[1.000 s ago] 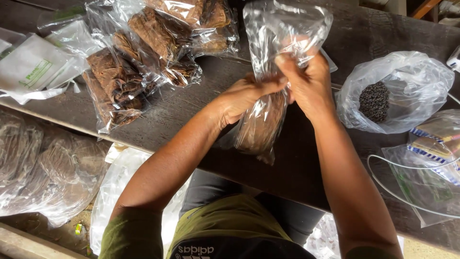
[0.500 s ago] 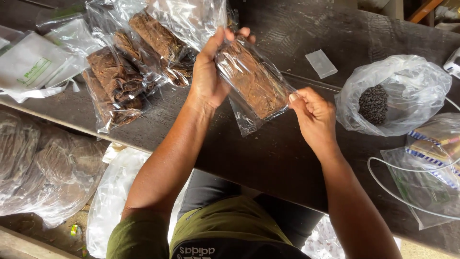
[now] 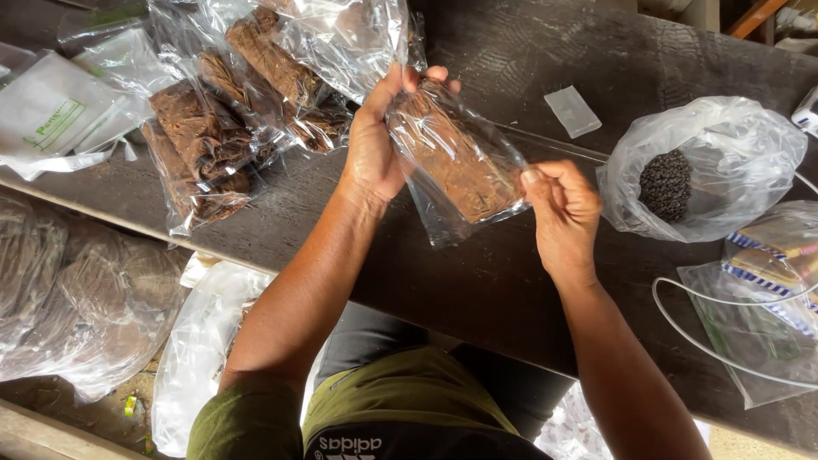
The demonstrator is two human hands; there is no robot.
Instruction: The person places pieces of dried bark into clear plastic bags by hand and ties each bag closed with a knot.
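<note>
1. A clear plastic packet of brown dried leaf [image 3: 460, 166] is held tilted above a dark, worn wooden table [image 3: 545, 60], between both hands.
2. The far end of the packet is gripped by the left hand [image 3: 379, 145], its fingers curled shut around that end.
3. The near end of the packet is pinched by the right hand [image 3: 562, 213], thumb pressed against bent fingers.
4. A heap of similar filled packets [image 3: 230, 111] is seen on the table's left part, just beside the left hand.
5. A loose clear bag holding small dark seeds [image 3: 699, 175] is set on the right part, near the right hand.
6. A small flat clear piece [image 3: 573, 111] lies on bare wood between the packet and the seed bag.
7. White printed bags [image 3: 51, 115] lie at the table's far left.
8. Bulky plastic sacks [image 3: 68, 298] are seen lower left, below the table edge, on a dirt floor.
</note>
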